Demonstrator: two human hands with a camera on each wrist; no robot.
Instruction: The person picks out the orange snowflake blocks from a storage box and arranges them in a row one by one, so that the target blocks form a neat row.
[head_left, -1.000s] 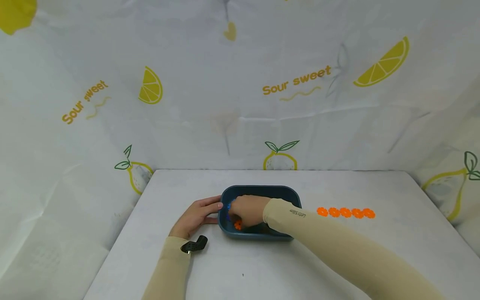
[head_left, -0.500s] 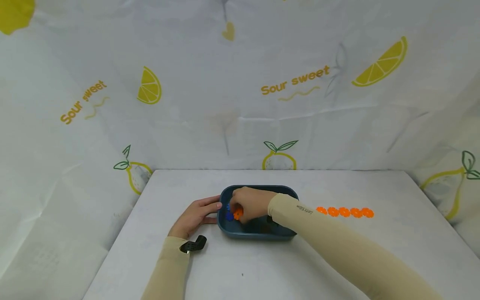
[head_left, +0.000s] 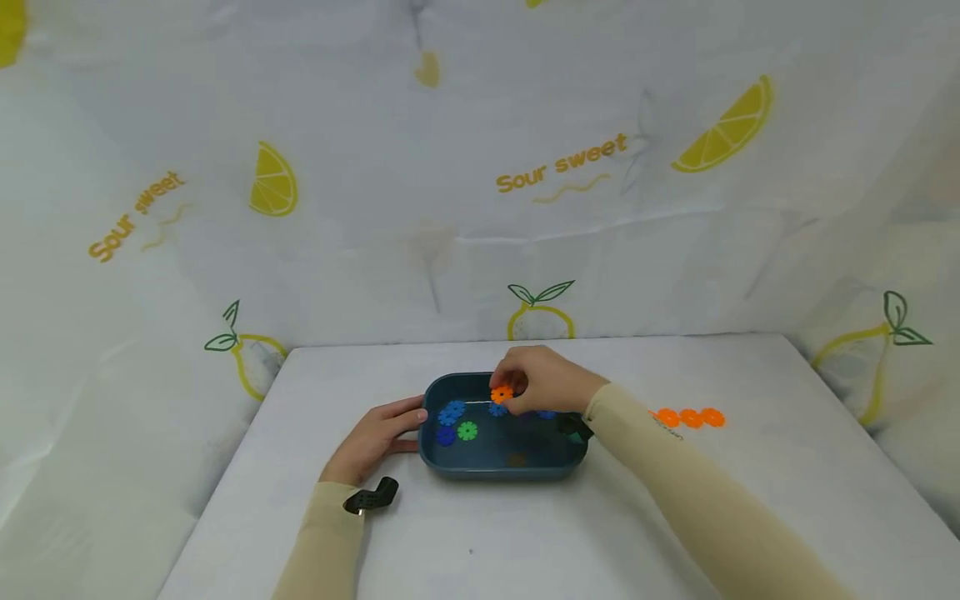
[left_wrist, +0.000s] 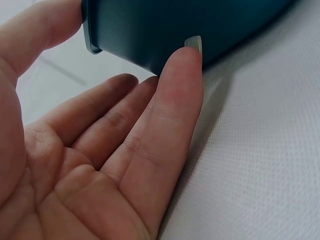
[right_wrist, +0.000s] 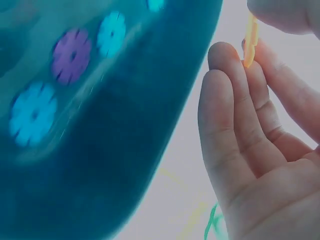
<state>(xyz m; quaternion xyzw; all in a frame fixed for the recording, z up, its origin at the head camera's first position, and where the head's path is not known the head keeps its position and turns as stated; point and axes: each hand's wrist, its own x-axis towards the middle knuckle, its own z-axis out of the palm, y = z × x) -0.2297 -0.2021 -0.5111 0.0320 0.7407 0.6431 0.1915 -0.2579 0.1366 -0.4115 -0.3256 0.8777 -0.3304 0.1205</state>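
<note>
In the head view my right hand (head_left: 553, 381) pinches an orange notched flower-shaped disc (head_left: 501, 395) above the back part of a dark teal tray (head_left: 495, 473). The right wrist view shows that orange disc (right_wrist: 250, 42) edge-on between thumb and fingertips. My left hand (head_left: 372, 437) touches the tray's left end with its fingers spread and nearly straight; in the left wrist view, fingertips meet the tray wall (left_wrist: 135, 35). Inside the tray lie blue discs (head_left: 452, 412), a green disc (head_left: 467, 431) and a purple disc (right_wrist: 71, 56). My right hand and forearm hide part of the tray's right side.
A row of orange discs (head_left: 691, 418) lies on the white table (head_left: 420, 542) right of the tray, partly hidden by my right sleeve (head_left: 675, 467). A lemon-printed white cloth (head_left: 390, 233) rises behind the table.
My right hand has risen from the tray's left part and moved back and to the right, holding the orange disc. The left hand stays at the tray's end. The head view has shifted slightly.
</note>
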